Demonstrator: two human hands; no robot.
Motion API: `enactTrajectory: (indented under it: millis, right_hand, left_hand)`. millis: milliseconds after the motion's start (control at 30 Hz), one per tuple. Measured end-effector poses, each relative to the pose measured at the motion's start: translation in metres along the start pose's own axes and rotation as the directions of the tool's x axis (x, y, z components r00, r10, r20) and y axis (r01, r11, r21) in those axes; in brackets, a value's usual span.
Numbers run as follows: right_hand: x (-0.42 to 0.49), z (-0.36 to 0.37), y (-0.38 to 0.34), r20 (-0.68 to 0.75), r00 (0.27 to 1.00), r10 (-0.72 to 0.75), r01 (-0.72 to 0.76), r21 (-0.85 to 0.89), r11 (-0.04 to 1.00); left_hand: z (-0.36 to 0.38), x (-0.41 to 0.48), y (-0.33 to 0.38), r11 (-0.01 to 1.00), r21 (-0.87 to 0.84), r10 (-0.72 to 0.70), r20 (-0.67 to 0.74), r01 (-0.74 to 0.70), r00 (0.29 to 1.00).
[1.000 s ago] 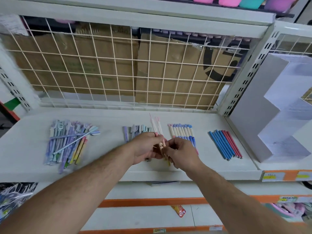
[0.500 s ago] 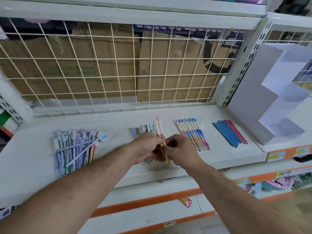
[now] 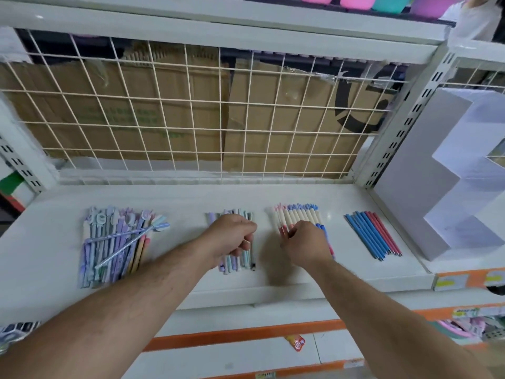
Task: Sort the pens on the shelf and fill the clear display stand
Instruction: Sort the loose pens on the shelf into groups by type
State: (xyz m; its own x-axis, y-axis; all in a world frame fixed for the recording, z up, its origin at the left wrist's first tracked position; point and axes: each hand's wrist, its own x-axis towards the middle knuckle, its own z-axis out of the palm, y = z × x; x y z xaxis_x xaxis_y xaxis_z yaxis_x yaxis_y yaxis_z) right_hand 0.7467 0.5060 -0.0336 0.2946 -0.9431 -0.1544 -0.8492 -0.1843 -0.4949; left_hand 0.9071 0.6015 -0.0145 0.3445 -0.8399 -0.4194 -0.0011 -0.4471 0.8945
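Note:
Four groups of pens lie on the white shelf (image 3: 191,198). A mixed pastel pile (image 3: 114,242) is at the left and a small pastel group (image 3: 237,259) is in the middle. Right of that is a row of cream pens with blue ends (image 3: 303,214), then blue and red pens (image 3: 371,233). My right hand (image 3: 304,243) pinches the two pink-ended pens (image 3: 281,221) at the left end of the cream row. My left hand (image 3: 232,236) hovers curled over the small pastel group with nothing visible in it. The stepped display stand (image 3: 426,187) stands at the right.
A wire grid (image 3: 191,119) with cardboard behind it closes the shelf's back. A perforated upright (image 3: 396,132) separates the shelf from the stand's bay. Coloured bowls (image 3: 382,1) sit on the shelf above. Lower shelves with orange price strips (image 3: 246,335) run below.
The two pink-ended pens, held up by both hands before, now lie at the left end of the cream row. My left hand let go and drew back over the pastel group.

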Motion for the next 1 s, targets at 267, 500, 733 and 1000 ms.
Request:
enactTrajectory:
  millis: [267, 500, 733, 1000]
  right_hand:
    - [0.011, 0.001, 0.007, -0.024, 0.992, -0.126, 0.122, -0.120, 0.985]
    - [0.010, -0.001, 0.008, 0.030, 0.977, -0.209, 0.211, -0.177, 0.961]
    - [0.010, -0.002, 0.009, 0.001, 0.977, -0.213, 0.209, -0.202, 0.957]
    - [-0.012, 0.005, -0.018, 0.015, 0.877, -0.480, 0.470, -0.239, 0.850]
  left_hand:
    - [0.005, 0.006, -0.005, 1.000, 0.014, -0.019, -0.050, 0.020, 0.999]
    - [0.013, 0.003, -0.003, 0.999, 0.040, -0.021, -0.085, 0.025, 0.996]
    - [0.010, -0.003, -0.003, 0.997, 0.063, -0.035, -0.095, 0.041, 0.995]
    - [-0.005, -0.016, -0.007, 0.952, 0.305, 0.051, -0.192, 0.011, 0.980]
